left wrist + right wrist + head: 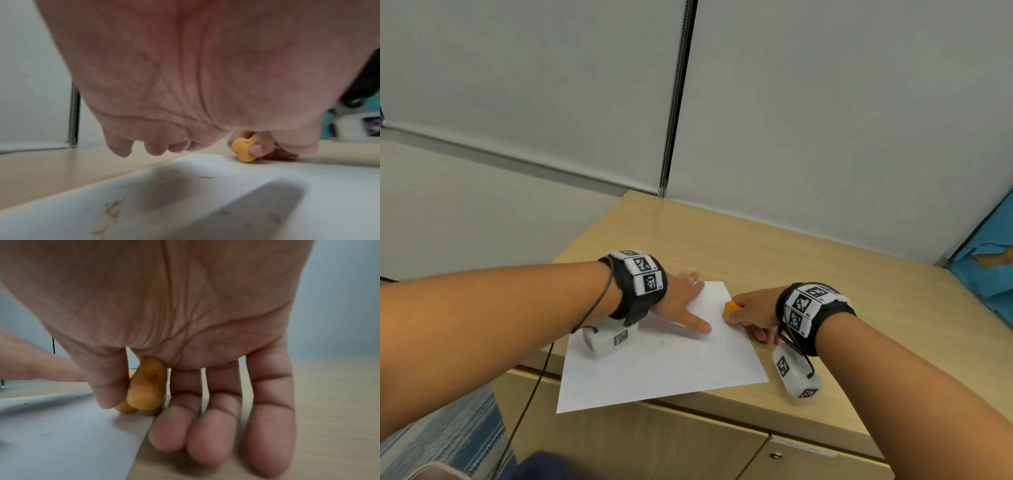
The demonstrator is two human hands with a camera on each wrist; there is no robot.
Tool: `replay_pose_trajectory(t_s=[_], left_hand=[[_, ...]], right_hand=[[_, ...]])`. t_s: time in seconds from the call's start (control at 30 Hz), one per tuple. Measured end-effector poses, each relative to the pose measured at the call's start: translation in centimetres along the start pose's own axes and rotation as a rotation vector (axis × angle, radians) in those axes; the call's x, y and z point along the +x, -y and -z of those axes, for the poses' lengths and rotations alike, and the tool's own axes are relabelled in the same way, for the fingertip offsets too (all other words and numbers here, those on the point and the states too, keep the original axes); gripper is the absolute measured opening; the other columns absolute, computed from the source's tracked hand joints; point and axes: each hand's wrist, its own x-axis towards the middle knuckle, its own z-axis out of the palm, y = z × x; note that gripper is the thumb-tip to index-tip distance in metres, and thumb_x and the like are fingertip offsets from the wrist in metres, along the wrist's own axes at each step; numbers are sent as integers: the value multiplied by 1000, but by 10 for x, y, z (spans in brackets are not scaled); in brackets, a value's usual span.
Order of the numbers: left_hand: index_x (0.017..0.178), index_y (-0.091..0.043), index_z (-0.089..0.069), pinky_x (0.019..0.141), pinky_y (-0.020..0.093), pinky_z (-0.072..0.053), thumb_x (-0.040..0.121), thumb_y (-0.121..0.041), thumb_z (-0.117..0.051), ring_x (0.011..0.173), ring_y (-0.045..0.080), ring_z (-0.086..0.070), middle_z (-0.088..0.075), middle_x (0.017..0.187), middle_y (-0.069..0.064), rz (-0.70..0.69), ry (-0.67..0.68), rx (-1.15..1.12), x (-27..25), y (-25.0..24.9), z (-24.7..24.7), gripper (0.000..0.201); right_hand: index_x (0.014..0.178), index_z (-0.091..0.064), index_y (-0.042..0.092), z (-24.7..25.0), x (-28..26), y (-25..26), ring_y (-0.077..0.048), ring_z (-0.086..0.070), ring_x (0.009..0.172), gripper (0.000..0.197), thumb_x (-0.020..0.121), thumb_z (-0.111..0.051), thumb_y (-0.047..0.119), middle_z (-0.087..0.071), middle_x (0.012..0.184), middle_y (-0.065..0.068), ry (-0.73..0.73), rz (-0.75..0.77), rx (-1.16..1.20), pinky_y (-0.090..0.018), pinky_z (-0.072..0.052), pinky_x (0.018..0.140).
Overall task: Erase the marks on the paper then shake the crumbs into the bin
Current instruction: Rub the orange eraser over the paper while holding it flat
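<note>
A white sheet of paper lies on the wooden cabinet top, its near corner hanging over the front edge. My left hand lies flat on the paper's far left part, fingers straight, thumb pointing right. My right hand pinches an orange eraser between thumb and index finger at the paper's right edge. In the right wrist view the eraser touches the paper near its edge. In the left wrist view eraser crumbs and faint marks lie on the paper. The bin is not in view.
A grey wall with roller blinds and a bead chain stands behind the cabinet. Blue material sits at the right edge. Cabinet doors are below the front edge. A cable hangs from my left wrist.
</note>
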Motion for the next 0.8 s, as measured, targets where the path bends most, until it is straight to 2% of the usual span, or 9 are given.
replay_pose_trajectory(t_s=[0.1, 0.2, 0.3, 0.37, 0.4, 0.47, 0.57, 0.67, 0.8], left_hand=[[155, -17, 15, 120, 49, -3, 77, -88, -37, 150, 26, 13, 24, 162, 4, 13, 59, 6, 8, -8, -11, 118], [156, -25, 12, 120, 51, -3, 76, -90, -33, 151, 21, 10, 23, 162, -3, -153, 242, 116, -6, -28, -8, 113], [156, -26, -24, 119, 38, -10, 88, -76, -38, 148, 14, -16, -13, 164, -9, -256, 385, 47, -15, -31, 28, 86], [149, -21, -40, 118, 38, -20, 91, -68, -45, 144, 16, -31, -35, 157, -5, -235, 306, 13, -9, -25, 46, 74], [150, -19, -39, 118, 40, -22, 92, -64, -47, 143, 18, -32, -36, 156, -3, -180, 220, 53, -2, -22, 49, 74], [156, -18, -23, 118, 41, -23, 95, -57, -50, 146, 22, -26, -25, 161, 1, -62, 71, 113, 16, -18, 45, 76], [157, -15, 4, 118, 40, -20, 98, -53, -45, 149, 26, -15, 1, 165, 5, 10, 75, 53, 35, -15, 26, 85], [155, -17, 16, 121, 43, -6, 92, -72, -35, 151, 18, 10, 22, 163, 0, -84, 105, 28, 26, -11, 8, 97], [154, -24, 18, 121, 42, 3, 91, -74, -33, 148, 9, 15, 27, 160, -9, -267, 272, 33, -14, 0, -15, 95]], right_hand=[[107, -44, 16, -2, -1, -1, -20, -52, 54, 29, 108, -42, 45, -56, 68, -5, -14, -1, 0, -30, -44, 53], [107, -44, 16, -2, -1, -3, -19, -51, 53, 29, 108, -41, 45, -56, 68, -5, -26, 14, -25, -28, -42, 54], [104, -44, 17, -1, 0, -4, -18, -50, 53, 28, 107, -42, 44, -55, 67, -4, -21, 22, -19, -28, -42, 54], [104, -45, 18, -1, 0, -4, -19, -51, 54, 28, 106, -43, 46, -56, 67, -4, -21, 18, -23, -28, -43, 56], [104, -46, 19, -1, 0, -4, -19, -51, 55, 28, 106, -43, 47, -56, 67, -4, -20, 18, -25, -29, -44, 57], [106, -46, 20, -1, -1, -4, -19, -51, 58, 29, 106, -42, 48, -56, 69, -4, -16, 20, -39, -29, -45, 60], [119, -49, 13, -1, -2, -4, -19, -51, 61, 38, 108, -39, 47, -56, 71, -4, -25, 23, -62, -29, -45, 61], [121, -49, 14, -2, 2, -6, -22, -56, 65, 39, 106, -40, 50, -58, 72, -4, -48, 24, -79, -30, -45, 61], [116, -50, 17, -2, 7, -9, -26, -60, 75, 39, 105, -41, 53, -60, 75, -4, -49, 20, -83, -32, -49, 64]])
